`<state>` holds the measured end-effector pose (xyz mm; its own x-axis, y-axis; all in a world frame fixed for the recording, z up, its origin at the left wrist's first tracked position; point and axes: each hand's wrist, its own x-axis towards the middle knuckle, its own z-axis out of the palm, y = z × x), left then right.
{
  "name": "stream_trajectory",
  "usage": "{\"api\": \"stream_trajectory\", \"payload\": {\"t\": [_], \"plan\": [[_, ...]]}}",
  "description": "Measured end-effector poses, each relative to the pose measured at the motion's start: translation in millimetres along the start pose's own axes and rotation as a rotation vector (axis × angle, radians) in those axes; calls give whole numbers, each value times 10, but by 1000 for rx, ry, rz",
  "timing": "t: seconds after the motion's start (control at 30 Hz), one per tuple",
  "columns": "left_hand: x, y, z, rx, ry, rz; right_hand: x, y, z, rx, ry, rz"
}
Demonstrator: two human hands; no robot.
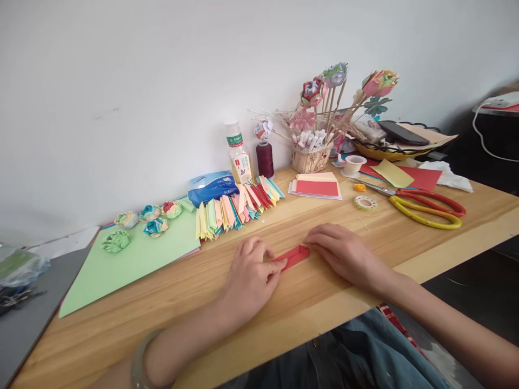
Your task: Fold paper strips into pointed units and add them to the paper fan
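A narrow folded strip of red paper (297, 258) lies on the wooden table in front of me, with a slanted fold at its right end. My left hand (252, 276) is closed on the strip's left end, its thumb pressing on top; the fingers cover that end. At the right end, my right hand (344, 253) pinches the paper's corner with its fingertips. Beyond my hands stands a row of folded paper pieces (239, 208) in several colours. A stack of cut paper rectangles (316, 187), red on top, lies behind my right hand.
Scissors (425, 205), a tape roll (365, 202) and a white spool (353, 165) lie to the right. Along the wall are a tissue pack (213, 187), a bottle (240, 156), purple thread (265, 159) and a basket of paper flowers (311, 159). Green paper (150, 265) bears several paper flowers.
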<state>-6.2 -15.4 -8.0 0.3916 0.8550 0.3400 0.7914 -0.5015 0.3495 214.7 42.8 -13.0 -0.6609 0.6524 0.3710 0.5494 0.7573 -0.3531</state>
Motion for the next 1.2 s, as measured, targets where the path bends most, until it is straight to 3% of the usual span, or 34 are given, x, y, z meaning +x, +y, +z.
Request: {"api": "stream_trajectory", "payload": {"t": [0.1,0.17,0.33,0.5,0.93,1.2], "plan": [[-20,-19,27,28,30,59,-118,-173,38,-122,-61,-224],[-61,-25,37,71,11,107,-176,-281,61,-175,-133,-273],[-244,48,46,376,-165,247,-220,-331,28,-184,-261,-254],[-333,114,71,583,-119,328,-213,-263,-25,-140,-325,-251],[-291,77,91,630,-65,380,-172,-250,-2,-167,-326,-227],[-277,-3,24,634,-103,462,-206,-230,-2,-192,-299,-190]]}}
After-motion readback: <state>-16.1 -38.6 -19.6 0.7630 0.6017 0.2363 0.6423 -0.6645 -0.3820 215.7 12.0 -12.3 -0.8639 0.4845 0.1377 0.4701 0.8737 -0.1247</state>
